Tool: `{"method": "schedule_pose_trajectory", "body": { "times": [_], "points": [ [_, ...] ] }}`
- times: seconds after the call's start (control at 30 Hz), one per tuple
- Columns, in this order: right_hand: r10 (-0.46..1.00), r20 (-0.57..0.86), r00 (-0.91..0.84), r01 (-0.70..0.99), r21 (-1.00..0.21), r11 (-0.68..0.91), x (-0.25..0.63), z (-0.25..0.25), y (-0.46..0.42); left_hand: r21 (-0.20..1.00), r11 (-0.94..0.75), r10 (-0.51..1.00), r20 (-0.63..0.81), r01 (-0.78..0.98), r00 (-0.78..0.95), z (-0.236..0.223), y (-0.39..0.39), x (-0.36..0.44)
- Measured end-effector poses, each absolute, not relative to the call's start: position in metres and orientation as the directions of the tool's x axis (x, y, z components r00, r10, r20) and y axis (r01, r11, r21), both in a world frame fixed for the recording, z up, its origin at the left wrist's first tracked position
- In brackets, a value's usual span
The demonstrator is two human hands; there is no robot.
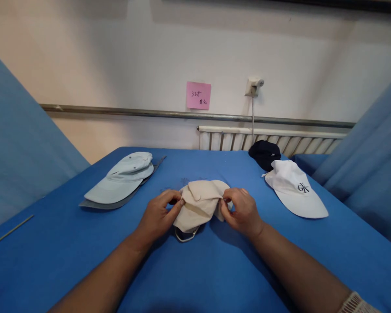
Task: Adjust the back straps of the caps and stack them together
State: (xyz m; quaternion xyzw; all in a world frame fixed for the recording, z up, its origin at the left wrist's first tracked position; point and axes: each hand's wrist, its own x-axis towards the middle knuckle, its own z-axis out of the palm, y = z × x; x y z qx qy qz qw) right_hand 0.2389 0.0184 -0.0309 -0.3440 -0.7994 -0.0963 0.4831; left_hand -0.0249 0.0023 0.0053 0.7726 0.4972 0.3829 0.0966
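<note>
A beige baseball cap (195,211) is held between my two hands in the middle of the blue table, its crown partly folded. The cap's strap loop hangs at the near side, and part of its brim shows at the far right. My left hand (161,213) pinches the cap's left edge between thumb and fingers. On the opposite edge, my right hand (239,211) has thumb and forefinger closed on the fabric. Each hand's remaining fingers are curled and partly hidden.
Stacked at left are a pale blue cap (124,178) and a grey cap (114,204). A white cap (293,191) lies at right, before a black cap (265,152). A thin stick (9,232) rests near the left edge. Blue curtains (371,152) flank the blue-covered table (189,278).
</note>
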Motion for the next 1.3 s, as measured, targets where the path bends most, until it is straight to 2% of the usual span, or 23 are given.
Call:
{"method": "schedule_pose_trajectory", "body": {
  "times": [0.07, 0.17, 0.33, 0.43, 0.53, 0.6, 0.73, 0.87, 0.97, 1.03, 1.1, 1.2, 1.3],
  "points": [
    [0.414, 0.844, -0.341, 0.595, -0.148, 0.79, 0.235, -0.026, 0.008, 0.562, -0.457, 0.837, 0.535, 0.689, 0.119, 0.001, 0.007, -0.025],
    [0.387, 0.827, -0.407, 0.539, -0.125, 0.833, 0.229, -0.021, -0.005, 0.622, -0.403, 0.854, 0.52, 0.671, 0.031, -0.002, 0.013, -0.027],
    [0.494, 0.774, -0.395, 0.56, -0.223, 0.798, 0.223, -0.027, -0.004, 0.671, -0.34, 0.876, 0.48, 0.659, -0.037, 0.001, 0.011, -0.028],
    [0.602, 0.724, -0.337, 0.574, -0.348, 0.741, 0.224, -0.036, 0.005, 0.632, -0.357, 0.845, 0.532, 0.688, -0.049, 0.007, 0.005, -0.027],
    [0.636, 0.722, -0.272, 0.587, -0.399, 0.705, 0.225, -0.043, 0.013, 0.535, -0.4, 0.82, 0.571, 0.744, 0.031, 0.014, -0.004, -0.026],
    [0.634, 0.74, -0.226, 0.618, -0.394, 0.68, 0.226, -0.045, 0.018, 0.483, -0.376, 0.836, 0.545, 0.791, 0.064, 0.016, -0.008, -0.027],
    [0.644, 0.747, -0.165, 0.69, -0.379, 0.617, 0.23, -0.044, 0.025, 0.457, -0.21, 0.902, 0.431, 0.864, -0.009, 0.017, -0.007, -0.031],
    [0.64, 0.748, -0.177, 0.706, -0.356, 0.612, 0.232, -0.044, 0.027, 0.55, -0.082, 0.968, 0.242, 0.831, -0.064, 0.01, 0.002, -0.032],
    [0.63, 0.753, -0.188, 0.694, -0.352, 0.628, 0.231, -0.045, 0.028, 0.759, -0.041, 0.989, 0.125, 0.65, -0.084, 0.004, 0.006, -0.027],
    [0.622, 0.761, -0.188, 0.687, -0.351, 0.636, 0.231, -0.045, 0.028, 0.903, -0.003, 0.991, 0.062, 0.43, -0.122, 0.002, 0.007, -0.023],
    [0.608, 0.772, -0.185, 0.683, -0.344, 0.645, 0.231, -0.044, 0.028, 0.987, 0.026, 0.983, 0.003, 0.158, -0.183, 0.003, 0.007, -0.021],
    [0.583, 0.791, -0.187, 0.686, -0.319, 0.653, 0.231, -0.042, 0.028, 0.979, 0.036, 0.972, -0.08, -0.199, -0.223, 0.006, 0.005, -0.02],
    [0.57, 0.787, -0.237, 0.685, -0.281, 0.672, 0.23, -0.042, 0.027, 0.935, 0.091, 0.97, -0.162, -0.343, -0.184, 0.01, 0.005, -0.021]
  ]
}}
